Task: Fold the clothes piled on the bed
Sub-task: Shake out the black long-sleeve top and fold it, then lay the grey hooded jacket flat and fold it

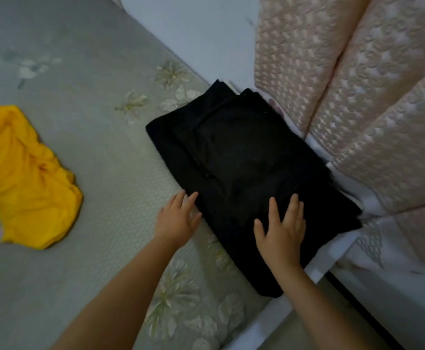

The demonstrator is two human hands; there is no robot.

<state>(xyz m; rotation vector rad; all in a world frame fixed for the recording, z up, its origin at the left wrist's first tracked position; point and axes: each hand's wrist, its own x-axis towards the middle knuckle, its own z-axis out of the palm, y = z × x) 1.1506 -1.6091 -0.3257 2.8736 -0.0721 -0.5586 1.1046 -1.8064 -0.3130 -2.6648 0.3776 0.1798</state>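
Observation:
A stack of folded black clothes (239, 157) lies on the grey floral bedsheet (92, 137) near the bed's right edge. My right hand (282, 231) rests flat on the near part of the stack with fingers spread and straight. My left hand (178, 218) lies at the stack's left edge, fingers straight, fingertips touching the black fabric. A crumpled yellow garment (21, 178) sits unfolded at the left of the bed, well apart from both hands.
Pink patterned curtains (358, 102) hang along the right, touching the far side of the black stack. A pale wall (193, 34) shows behind the bed. The bed's edge runs diagonally under my right forearm.

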